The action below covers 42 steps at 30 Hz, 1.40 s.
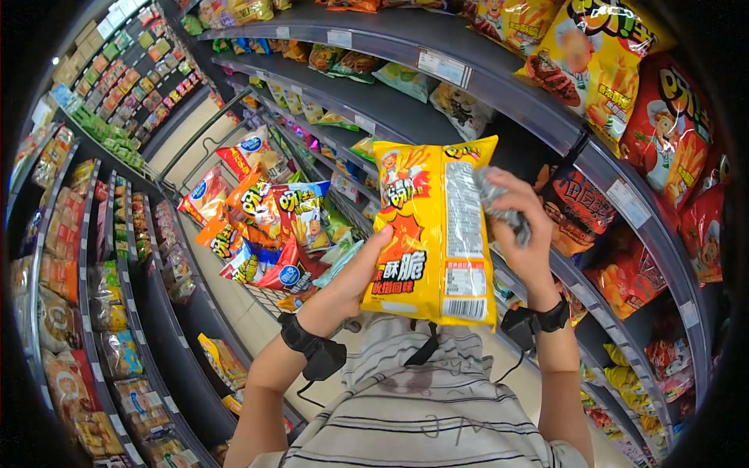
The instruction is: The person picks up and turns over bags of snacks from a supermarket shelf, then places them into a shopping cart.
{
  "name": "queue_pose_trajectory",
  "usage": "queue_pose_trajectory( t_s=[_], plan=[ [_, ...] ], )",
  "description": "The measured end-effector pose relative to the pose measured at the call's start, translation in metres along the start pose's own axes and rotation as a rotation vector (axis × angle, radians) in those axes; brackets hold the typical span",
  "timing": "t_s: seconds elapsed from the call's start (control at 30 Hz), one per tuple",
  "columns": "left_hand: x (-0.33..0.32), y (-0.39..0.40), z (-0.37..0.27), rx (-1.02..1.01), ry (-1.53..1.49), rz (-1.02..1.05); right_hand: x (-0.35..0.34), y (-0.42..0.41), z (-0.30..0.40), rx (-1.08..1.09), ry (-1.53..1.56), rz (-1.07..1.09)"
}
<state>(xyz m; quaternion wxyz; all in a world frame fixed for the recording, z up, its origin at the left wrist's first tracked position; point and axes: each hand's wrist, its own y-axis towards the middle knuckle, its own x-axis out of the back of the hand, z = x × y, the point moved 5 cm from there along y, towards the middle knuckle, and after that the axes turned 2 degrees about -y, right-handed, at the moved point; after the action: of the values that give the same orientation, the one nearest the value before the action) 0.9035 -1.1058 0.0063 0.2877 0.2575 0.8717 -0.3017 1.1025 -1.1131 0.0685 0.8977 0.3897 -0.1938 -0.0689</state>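
Observation:
A yellow snack bag is held upright before my chest, its printed back with a barcode towards me. My left hand grips its left edge, thumb on the front and the other fingers hidden behind. In my right hand is a crumpled grey cloth, pressed at the bag's right edge. Whether the right fingers also hold the bag I cannot tell. Beyond my left arm stands a wire shopping cart heaped with several snack bags in red, orange and blue.
To the right, a dark shelf unit bears yellow snack bags and red snack bags. Another stocked shelf unit lines the left side. Tiled floor runs between them. Each wrist wears a black strapped device with a cable.

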Motion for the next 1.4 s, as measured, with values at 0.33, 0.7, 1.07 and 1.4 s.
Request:
queue_pose_trajectory(
  t_s=[0.33,0.7,1.07,1.4],
  plan=[
    [0.019,0.007,-0.003,-0.057,-0.167,-0.061,-0.008,-0.02,-0.004,-0.132,0.249,0.19],
    [0.023,0.016,-0.009,-0.107,-0.134,-0.111,0.019,-0.043,-0.005,-0.238,0.295,0.128],
    [0.025,0.019,-0.01,-0.14,-0.188,-0.139,0.022,-0.027,0.0,-0.161,-0.08,-0.176],
    [0.031,-0.018,-0.015,-0.36,0.133,-0.191,-0.068,-0.028,-0.035,-0.309,-0.014,0.181]
  ],
)
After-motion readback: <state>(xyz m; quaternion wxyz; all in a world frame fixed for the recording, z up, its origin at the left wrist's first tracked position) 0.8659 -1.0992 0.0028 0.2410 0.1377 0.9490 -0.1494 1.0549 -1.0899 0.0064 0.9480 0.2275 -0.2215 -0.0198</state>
